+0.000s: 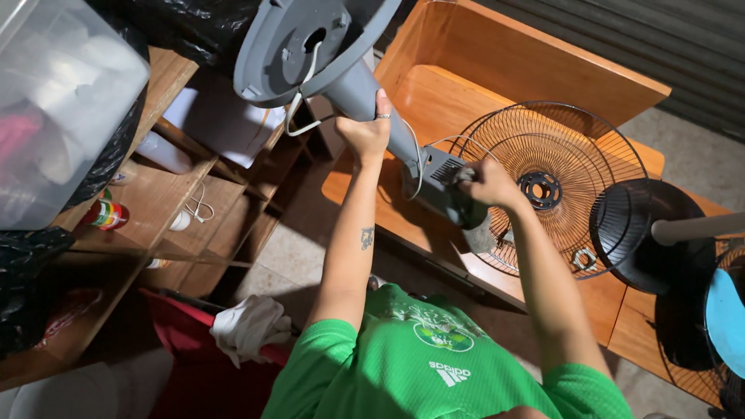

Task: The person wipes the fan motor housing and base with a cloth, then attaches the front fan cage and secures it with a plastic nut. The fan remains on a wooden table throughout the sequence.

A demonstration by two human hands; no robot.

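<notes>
A grey fan stand is tipped on its side, its round base (299,43) raised at the upper left. My left hand (366,128) is wrapped around the stand's grey pole (403,143) just below the base. My right hand (489,182) is closed on the grey vented housing (442,186) at the pole's other end. A white cable (299,116) hangs out of the base's underside and runs along the pole. Just beyond my right hand, a round wire fan guard (559,155) lies flat on a wooden bench (504,62).
A second fan's black base (644,233) with a pale pole (698,226) stands at the right, next to a blue part (725,318). Wooden shelves (155,202) at the left hold a red bottle (105,215). A clear plastic bin (54,101) sits above them. A white cloth (248,326) lies below.
</notes>
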